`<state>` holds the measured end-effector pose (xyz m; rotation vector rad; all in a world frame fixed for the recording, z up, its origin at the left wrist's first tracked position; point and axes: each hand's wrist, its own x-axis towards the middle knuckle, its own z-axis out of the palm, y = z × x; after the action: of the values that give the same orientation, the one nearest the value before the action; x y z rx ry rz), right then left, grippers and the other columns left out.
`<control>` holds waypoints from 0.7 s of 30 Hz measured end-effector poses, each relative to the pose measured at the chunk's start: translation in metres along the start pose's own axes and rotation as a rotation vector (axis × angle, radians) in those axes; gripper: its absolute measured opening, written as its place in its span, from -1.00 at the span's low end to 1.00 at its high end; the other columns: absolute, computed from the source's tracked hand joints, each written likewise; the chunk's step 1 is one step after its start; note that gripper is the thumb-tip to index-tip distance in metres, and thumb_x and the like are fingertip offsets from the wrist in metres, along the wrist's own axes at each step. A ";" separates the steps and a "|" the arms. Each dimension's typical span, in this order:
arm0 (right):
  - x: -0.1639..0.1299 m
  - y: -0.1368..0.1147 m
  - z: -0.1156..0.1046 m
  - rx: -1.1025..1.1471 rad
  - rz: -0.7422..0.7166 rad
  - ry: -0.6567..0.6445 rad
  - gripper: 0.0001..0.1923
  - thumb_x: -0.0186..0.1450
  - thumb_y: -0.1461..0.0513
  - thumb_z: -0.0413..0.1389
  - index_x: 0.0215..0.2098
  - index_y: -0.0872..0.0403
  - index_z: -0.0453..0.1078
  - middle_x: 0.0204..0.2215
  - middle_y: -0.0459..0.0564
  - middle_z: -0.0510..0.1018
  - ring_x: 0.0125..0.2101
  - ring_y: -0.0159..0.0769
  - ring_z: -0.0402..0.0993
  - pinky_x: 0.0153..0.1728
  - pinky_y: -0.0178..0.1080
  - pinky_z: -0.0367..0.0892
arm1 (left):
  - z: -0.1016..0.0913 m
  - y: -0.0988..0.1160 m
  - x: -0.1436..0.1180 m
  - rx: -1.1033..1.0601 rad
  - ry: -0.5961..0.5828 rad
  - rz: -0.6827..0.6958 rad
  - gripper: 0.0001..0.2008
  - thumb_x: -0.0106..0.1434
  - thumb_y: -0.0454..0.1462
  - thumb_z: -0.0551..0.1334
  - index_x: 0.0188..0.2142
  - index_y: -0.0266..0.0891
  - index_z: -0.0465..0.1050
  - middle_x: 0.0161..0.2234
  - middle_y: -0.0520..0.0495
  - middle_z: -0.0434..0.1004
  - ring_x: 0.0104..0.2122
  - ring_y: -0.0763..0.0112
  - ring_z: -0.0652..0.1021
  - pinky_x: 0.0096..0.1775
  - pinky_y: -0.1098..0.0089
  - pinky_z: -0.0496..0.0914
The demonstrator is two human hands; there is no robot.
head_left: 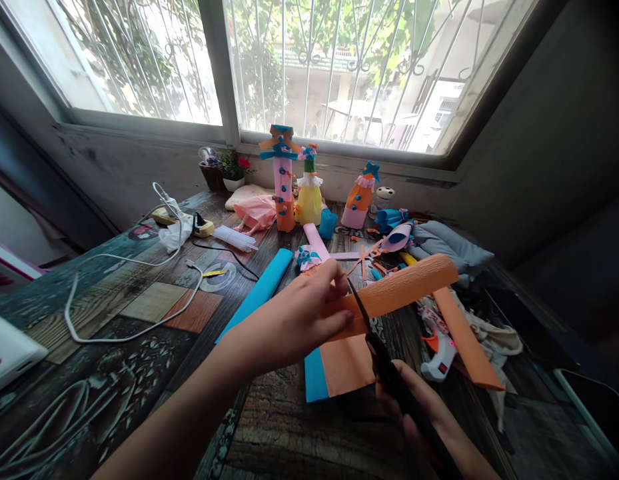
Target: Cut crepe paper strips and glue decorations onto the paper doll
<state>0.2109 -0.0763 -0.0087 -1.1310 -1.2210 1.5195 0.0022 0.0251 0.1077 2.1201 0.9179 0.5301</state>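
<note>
- The left hand (302, 313) pinches a folded strip of orange crepe paper (396, 290) above the table (139, 313).
- The right hand (419, 410) grips black scissors (376, 347), blades parted across the strip's near edge.
- Bare tabletop lies left of the blue paper roll (262, 290); clutter crowds the right.
- A small pot (232, 181), seemingly holding flowers, stands by the window.

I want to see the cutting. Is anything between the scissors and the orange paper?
Nothing visible is in the way. The scissors, held in the right hand, have their blades already on the orange paper. The left hand pinches the paper just left of the blades, its fingertips close beside them.
</note>
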 end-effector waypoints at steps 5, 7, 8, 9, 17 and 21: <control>0.001 0.005 -0.005 -0.045 -0.002 -0.032 -0.49 0.05 -0.13 0.16 -0.17 -0.01 0.37 -0.48 -0.08 0.31 -0.63 -0.45 0.15 -0.60 -0.35 0.21 | 0.000 -0.001 0.002 -0.020 0.020 -0.001 -0.84 0.22 -0.31 0.13 -0.30 -0.19 0.09 -0.31 0.03 0.32 -0.29 0.38 0.38 -0.27 0.42 0.23; 0.001 0.009 -0.008 -0.040 0.008 -0.035 -0.48 0.05 -0.13 0.16 -0.15 -0.02 0.38 -0.46 -0.07 0.31 -0.61 -0.41 0.19 -0.55 -0.32 0.25 | 0.001 -0.003 0.003 -0.031 0.026 0.005 -0.83 0.21 -0.31 0.14 -0.31 -0.19 0.08 -0.34 0.05 0.30 -0.33 0.41 0.36 -0.29 0.44 0.22; 0.001 0.010 -0.008 -0.037 0.011 -0.035 -0.49 0.05 -0.13 0.16 -0.15 -0.02 0.39 -0.46 -0.07 0.31 -0.59 -0.39 0.21 -0.52 -0.31 0.27 | 0.001 -0.004 0.004 -0.036 0.029 0.004 -0.82 0.20 -0.31 0.14 -0.32 -0.19 0.08 -0.35 0.06 0.29 -0.34 0.43 0.35 -0.30 0.45 0.22; 0.001 0.011 -0.009 -0.032 0.012 -0.041 -0.50 0.05 -0.12 0.17 -0.16 -0.02 0.39 -0.47 -0.07 0.31 -0.57 -0.37 0.22 -0.50 -0.31 0.28 | 0.001 -0.005 0.004 -0.040 0.029 0.003 -0.81 0.20 -0.31 0.15 -0.33 -0.19 0.07 -0.36 0.07 0.27 -0.35 0.44 0.34 -0.31 0.46 0.22; -0.001 0.009 -0.007 -0.060 0.087 0.005 -0.55 0.06 -0.09 0.18 -0.19 -0.01 0.39 -0.44 -0.05 0.32 -0.48 -0.30 0.27 -0.47 -0.31 0.28 | 0.003 -0.016 0.010 -0.103 0.032 0.040 -0.79 0.18 -0.32 0.18 -0.33 -0.19 0.08 -0.40 0.09 0.24 -0.36 0.46 0.31 -0.34 0.49 0.21; 0.000 0.001 -0.005 -0.095 0.097 0.064 -0.57 0.04 -0.08 0.20 -0.24 0.01 0.41 -0.45 -0.04 0.37 -0.46 -0.27 0.29 -0.46 -0.30 0.28 | 0.005 -0.018 0.014 -0.163 0.010 0.028 -0.79 0.17 -0.33 0.18 -0.34 -0.19 0.07 -0.45 0.11 0.22 -0.41 0.48 0.31 -0.40 0.51 0.20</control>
<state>0.2156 -0.0758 -0.0102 -1.3085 -1.2209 1.4981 0.0065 0.0420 0.0918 1.9870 0.8227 0.6102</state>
